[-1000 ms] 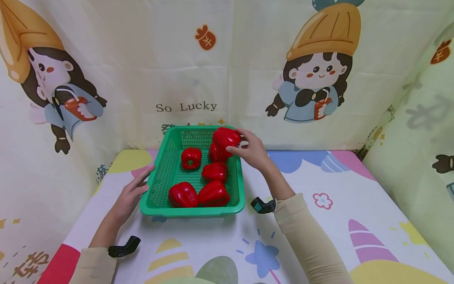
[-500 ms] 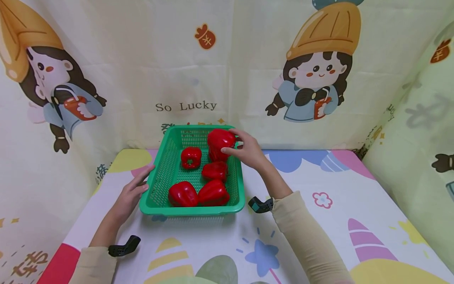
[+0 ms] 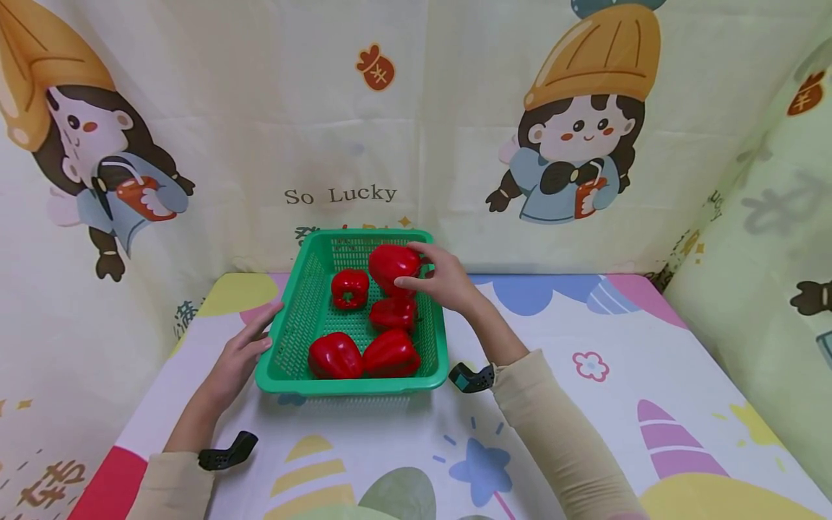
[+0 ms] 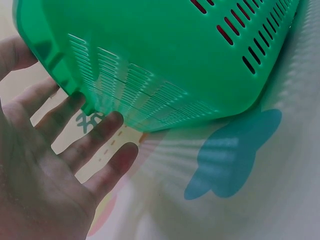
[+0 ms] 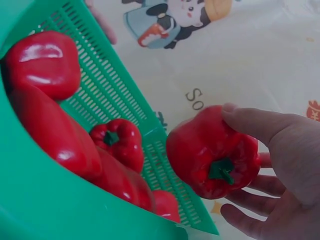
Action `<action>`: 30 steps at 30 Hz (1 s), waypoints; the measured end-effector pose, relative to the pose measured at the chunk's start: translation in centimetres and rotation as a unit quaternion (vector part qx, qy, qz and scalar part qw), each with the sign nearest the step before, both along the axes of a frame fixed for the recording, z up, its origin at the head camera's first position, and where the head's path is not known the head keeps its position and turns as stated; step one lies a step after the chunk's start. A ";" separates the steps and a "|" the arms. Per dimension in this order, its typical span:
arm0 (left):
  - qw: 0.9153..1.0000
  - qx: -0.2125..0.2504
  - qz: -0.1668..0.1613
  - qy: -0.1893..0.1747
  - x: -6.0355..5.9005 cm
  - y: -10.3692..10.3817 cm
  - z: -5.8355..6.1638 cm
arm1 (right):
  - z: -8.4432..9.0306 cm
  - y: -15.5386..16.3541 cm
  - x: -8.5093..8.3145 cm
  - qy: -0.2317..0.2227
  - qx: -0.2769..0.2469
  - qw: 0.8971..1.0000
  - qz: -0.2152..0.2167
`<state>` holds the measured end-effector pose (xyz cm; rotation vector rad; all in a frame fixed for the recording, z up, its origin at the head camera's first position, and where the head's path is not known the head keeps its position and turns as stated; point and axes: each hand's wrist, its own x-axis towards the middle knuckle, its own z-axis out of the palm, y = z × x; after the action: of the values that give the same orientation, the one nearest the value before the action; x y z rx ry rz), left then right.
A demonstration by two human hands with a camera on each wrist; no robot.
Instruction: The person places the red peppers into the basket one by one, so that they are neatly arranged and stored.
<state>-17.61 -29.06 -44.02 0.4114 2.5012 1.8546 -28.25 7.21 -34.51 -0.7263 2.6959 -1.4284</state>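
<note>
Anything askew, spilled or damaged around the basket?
Nothing stands out. The green basket sits flat on the table with red peppers inside and none spilled. The right hand holds one red bell pepper above the far end; the left hand rests against the basket's left wall. No visible damage.

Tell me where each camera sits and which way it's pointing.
Head: worn on the head, looks forward and down at the green basket; both forearms and hands show.
Left wrist: looks along the left hand at the basket's outer wall.
Right wrist: looks past the right hand gripping a red pepper.
All three share the basket.
</note>
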 end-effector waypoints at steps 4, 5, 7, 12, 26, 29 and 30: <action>1.000 0.003 -0.001 -0.001 0.0 0.0 0.0 | 0.0 -0.3 0.2 0.002 0.009 1.000 0.009; 1.000 0.003 -0.002 -0.001 0.0 0.0 0.0 | 0.1 -0.4 0.3 0.002 0.010 1.000 0.012; 1.000 0.004 -0.003 -0.001 0.0 0.0 0.0 | 0.2 -0.5 0.3 0.004 0.015 1.000 0.015; 1.000 0.006 -0.004 -0.002 0.0 0.0 0.0 | 0.4 -0.8 0.4 0.008 0.025 0.999 0.024; 1.000 -0.010 0.004 -0.008 0.2 0.1 0.3 | 0.1 -1.9 0.6 -0.004 0.052 0.998 0.047; 1.000 -0.011 0.006 -0.011 0.2 0.0 0.3 | 0.1 -2.2 0.6 -0.006 0.056 0.997 0.050; 1.000 -0.009 0.005 -0.011 0.2 0.0 0.3 | 0.1 -2.3 0.7 -0.007 0.059 0.997 0.050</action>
<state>-17.41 -29.03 -43.74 0.3767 2.5087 1.8295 -27.58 4.93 -34.42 -0.8246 2.6645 -1.2371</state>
